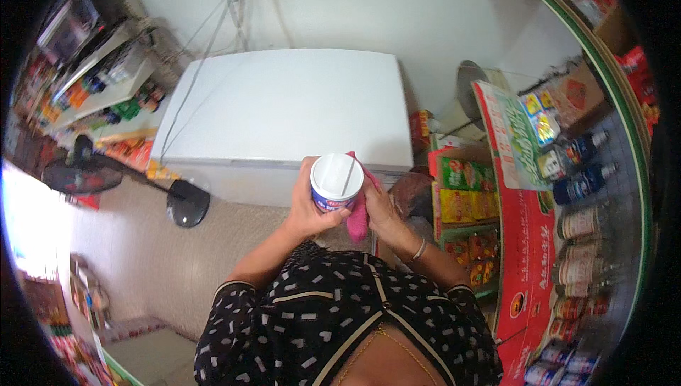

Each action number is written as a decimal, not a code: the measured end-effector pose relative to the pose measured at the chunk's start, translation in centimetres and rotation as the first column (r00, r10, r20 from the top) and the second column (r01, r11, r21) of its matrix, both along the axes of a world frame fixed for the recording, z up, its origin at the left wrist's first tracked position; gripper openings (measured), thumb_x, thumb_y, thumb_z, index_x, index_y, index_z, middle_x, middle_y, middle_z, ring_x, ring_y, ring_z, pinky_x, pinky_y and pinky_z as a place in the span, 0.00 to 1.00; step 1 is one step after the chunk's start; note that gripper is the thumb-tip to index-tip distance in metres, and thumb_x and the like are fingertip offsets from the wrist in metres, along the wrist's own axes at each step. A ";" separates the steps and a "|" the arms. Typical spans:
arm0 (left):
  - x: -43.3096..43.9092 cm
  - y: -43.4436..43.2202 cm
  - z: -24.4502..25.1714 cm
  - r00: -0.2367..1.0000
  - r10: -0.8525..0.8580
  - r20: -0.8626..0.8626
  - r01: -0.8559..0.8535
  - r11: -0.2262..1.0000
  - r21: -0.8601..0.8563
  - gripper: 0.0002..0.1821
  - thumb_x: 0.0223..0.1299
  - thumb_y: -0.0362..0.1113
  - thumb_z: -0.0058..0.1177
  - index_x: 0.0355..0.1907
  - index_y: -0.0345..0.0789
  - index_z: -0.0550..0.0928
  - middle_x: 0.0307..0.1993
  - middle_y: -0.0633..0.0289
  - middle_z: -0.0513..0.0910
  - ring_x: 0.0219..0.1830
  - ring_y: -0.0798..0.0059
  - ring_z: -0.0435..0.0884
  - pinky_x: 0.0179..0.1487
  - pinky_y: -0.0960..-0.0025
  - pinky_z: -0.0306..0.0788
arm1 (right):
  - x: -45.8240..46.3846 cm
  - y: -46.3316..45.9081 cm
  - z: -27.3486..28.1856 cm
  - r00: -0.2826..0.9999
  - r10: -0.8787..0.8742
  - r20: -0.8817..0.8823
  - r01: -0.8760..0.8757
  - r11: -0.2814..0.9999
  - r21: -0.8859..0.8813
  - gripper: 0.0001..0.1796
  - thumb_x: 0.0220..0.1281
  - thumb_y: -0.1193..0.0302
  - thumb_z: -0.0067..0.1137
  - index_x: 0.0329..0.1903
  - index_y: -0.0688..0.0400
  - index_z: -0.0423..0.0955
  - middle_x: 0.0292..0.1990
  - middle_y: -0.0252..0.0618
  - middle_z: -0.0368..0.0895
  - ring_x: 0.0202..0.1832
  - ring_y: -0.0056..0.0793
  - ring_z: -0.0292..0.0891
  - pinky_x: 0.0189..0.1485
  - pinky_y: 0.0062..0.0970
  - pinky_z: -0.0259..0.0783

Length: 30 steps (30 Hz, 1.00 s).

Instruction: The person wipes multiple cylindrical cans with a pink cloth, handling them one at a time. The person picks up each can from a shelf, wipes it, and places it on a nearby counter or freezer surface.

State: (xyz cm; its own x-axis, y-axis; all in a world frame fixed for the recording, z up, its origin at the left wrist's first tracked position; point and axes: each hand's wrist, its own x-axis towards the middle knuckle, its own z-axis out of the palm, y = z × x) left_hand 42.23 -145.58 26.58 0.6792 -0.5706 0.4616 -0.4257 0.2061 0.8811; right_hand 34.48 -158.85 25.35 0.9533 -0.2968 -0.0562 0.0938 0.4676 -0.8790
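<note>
My left hand (311,210) grips a blue canister with a white lid (335,178), which I see mostly from above in front of my chest. A raised bar crosses the lid. Against the canister's right side, a pink cloth (358,216) is held in my right hand (380,208). Part of the cloth shows above and below those fingers; whether the cloth touches the canister is hard to tell. Beyond both hands lies the white lid of a chest freezer (298,104).
A black standing fan (186,202) is on the floor at left, near stocked shelves (106,93). To the right, snack packets (460,189) stand beside a red-edged glass counter (524,279) holding bottles (582,184). Cables (213,30) hang from a wall socket onto the freezer.
</note>
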 end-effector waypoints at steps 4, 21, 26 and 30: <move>1.2 -3.2 -1.6 0.986 -0.153 0.061 0.152 0.988 0.020 0.44 0.33 0.47 0.68 0.53 0.27 0.65 0.46 0.52 0.67 0.50 0.62 0.69 0.56 0.62 0.63 | 0.6 -4.1 2.9 0.958 -0.171 0.230 0.242 0.914 -0.327 0.17 0.69 0.64 0.45 0.48 0.64 0.72 0.39 0.36 0.77 0.43 0.22 0.70 0.47 0.24 0.67; 17.4 -13.9 -2.0 0.999 -0.020 -0.038 0.022 0.997 0.069 0.39 0.39 0.41 0.68 0.54 0.29 0.65 0.42 0.58 0.74 0.46 0.71 0.73 0.53 0.69 0.67 | 5.8 -7.9 -7.5 0.956 -0.288 -0.059 0.288 0.958 -0.011 0.20 0.70 0.59 0.45 0.52 0.61 0.72 0.39 0.33 0.78 0.39 0.20 0.73 0.44 0.22 0.69; 26.6 -18.7 -10.0 0.998 -0.046 -0.039 0.050 0.995 0.092 0.36 0.45 0.34 0.67 0.56 0.26 0.65 0.49 0.52 0.74 0.51 0.66 0.73 0.57 0.64 0.65 | 1.9 -7.9 -2.2 0.744 -0.651 -0.153 0.649 0.758 -0.068 0.19 0.68 0.59 0.47 0.48 0.62 0.73 0.37 0.32 0.78 0.38 0.17 0.72 0.41 0.20 0.69; 32.9 -20.7 -15.9 1.000 0.030 -0.005 -0.028 0.984 0.174 0.39 0.45 0.36 0.67 0.56 0.24 0.63 0.49 0.47 0.72 0.49 0.61 0.74 0.54 0.61 0.69 | -1.8 -7.3 -8.9 0.545 -0.795 -0.267 0.803 0.587 -0.107 0.19 0.66 0.59 0.50 0.48 0.62 0.73 0.38 0.33 0.79 0.40 0.18 0.73 0.43 0.21 0.69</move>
